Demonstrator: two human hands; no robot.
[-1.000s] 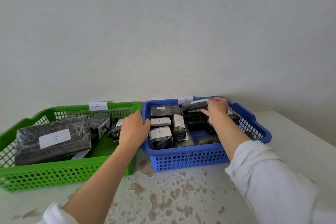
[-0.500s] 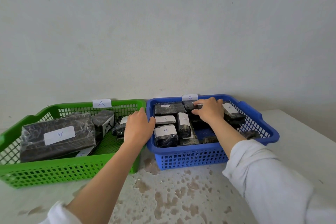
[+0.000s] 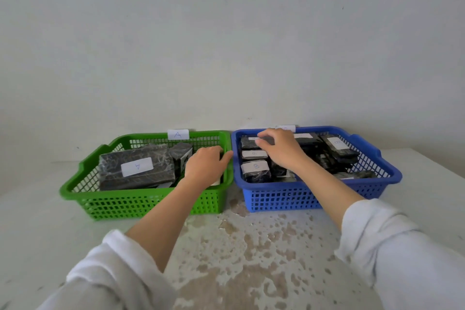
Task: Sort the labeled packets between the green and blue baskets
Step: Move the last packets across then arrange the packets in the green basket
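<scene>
A green basket (image 3: 141,204) tagged A (image 3: 178,134) stands on the left. It holds a large dark packet labelled A (image 3: 137,167) and smaller dark packets. A blue basket (image 3: 289,199) touches it on the right and holds several dark packets, one labelled B (image 3: 255,170) at the front left. My left hand (image 3: 203,168) lies over the right end of the green basket, with its thumb at the rim; what is under it is hidden. My right hand (image 3: 279,151) reaches into the blue basket and pinches the end of the back-left dark packet (image 3: 247,143).
Both baskets sit against a plain white wall on a white table (image 3: 251,246) with worn, blotchy patches in front. Another B packet (image 3: 339,147) lies on top at the blue basket's right. The table's right edge runs behind that basket.
My right hand moved left from the back middle of the blue basket to the back-left packet. My left hand shifted from the seam between the baskets to over the green basket.
</scene>
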